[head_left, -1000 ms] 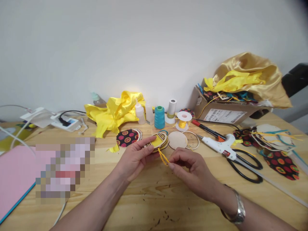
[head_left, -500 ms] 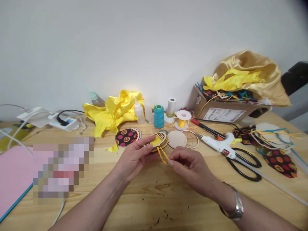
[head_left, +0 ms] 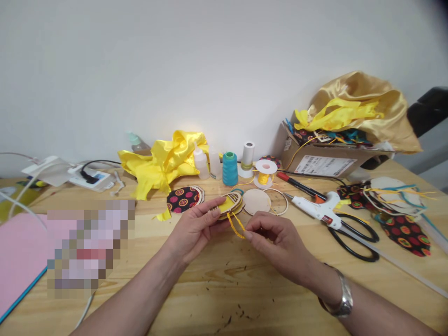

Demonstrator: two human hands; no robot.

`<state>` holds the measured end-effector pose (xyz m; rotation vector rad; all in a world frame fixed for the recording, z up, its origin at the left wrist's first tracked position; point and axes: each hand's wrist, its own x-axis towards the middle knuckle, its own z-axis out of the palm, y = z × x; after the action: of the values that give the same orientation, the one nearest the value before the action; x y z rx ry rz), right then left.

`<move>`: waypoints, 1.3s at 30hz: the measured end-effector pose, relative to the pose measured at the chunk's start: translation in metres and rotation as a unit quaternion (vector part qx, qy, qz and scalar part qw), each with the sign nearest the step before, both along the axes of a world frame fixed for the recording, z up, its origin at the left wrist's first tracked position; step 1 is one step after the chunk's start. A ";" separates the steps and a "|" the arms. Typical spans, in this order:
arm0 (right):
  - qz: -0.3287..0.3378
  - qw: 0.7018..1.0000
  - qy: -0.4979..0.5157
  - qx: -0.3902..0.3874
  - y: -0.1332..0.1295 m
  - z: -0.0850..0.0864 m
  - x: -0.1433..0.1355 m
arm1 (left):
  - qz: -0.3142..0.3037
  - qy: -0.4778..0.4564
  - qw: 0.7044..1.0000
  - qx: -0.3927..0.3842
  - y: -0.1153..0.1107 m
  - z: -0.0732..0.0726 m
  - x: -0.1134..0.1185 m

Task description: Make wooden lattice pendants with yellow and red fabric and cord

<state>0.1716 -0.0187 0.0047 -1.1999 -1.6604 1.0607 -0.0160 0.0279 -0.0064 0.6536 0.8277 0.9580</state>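
Observation:
Between the thumb and fingers of my left hand [head_left: 198,226] is a stack of round wooden pieces [head_left: 231,205] with a yellow face and dark lettering. A yellow braided cord [head_left: 236,227] loops down from its lower edge. My right hand [head_left: 271,238] pinches the far end of this loop between thumb and index finger. Just behind the stack lie a plain wooden disc [head_left: 257,202] and a thin wooden ring [head_left: 285,205]. A dark patterned fabric piece [head_left: 182,199] rests behind my left hand.
A glue gun [head_left: 317,210] and black-handled scissors [head_left: 353,249] lie at the right. Yellow fabric [head_left: 164,161], a teal thread cone [head_left: 230,170] and a yellow cord spool [head_left: 266,172] line the back. A filled cardboard box [head_left: 322,161] stands back right.
The whole view has shifted very slightly. Both hands keep their holds on the stack and the cord loop.

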 end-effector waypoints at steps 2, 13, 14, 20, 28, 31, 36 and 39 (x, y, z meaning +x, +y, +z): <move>0.001 1.000 0.003 -0.001 0.000 0.001 0.000 | 0.001 0.001 1.000 -0.004 0.000 0.000 0.000; 0.004 1.000 -0.007 -0.006 -0.001 0.000 0.001 | -0.008 -0.003 1.000 -0.004 -0.001 0.001 0.001; 0.003 1.000 -0.007 -0.006 -0.001 0.000 0.001 | -0.006 -0.003 1.000 -0.004 -0.001 0.001 0.001; 0.002 1.000 0.000 -0.018 0.001 0.002 -0.001 | -0.006 -0.003 1.000 -0.005 0.000 -0.001 0.001; -0.004 0.998 0.013 -0.057 0.001 -0.003 0.001 | -0.020 -0.021 1.000 0.000 -0.002 0.000 0.002; -0.045 0.986 0.090 -0.131 0.004 -0.006 0.001 | -0.031 -0.027 0.999 -0.001 -0.003 0.001 0.002; -0.029 0.941 0.221 -0.256 0.010 -0.007 -0.001 | -0.044 -0.033 0.998 -0.005 -0.004 0.001 0.004; -0.009 0.924 0.269 -0.271 0.011 -0.010 -0.002 | -0.052 -0.036 0.998 -0.007 -0.004 0.000 0.005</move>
<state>0.1699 -0.0074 -0.0050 -1.1052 -0.9528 1.7261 -0.0107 0.0234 -0.0064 0.6407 0.7292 0.8750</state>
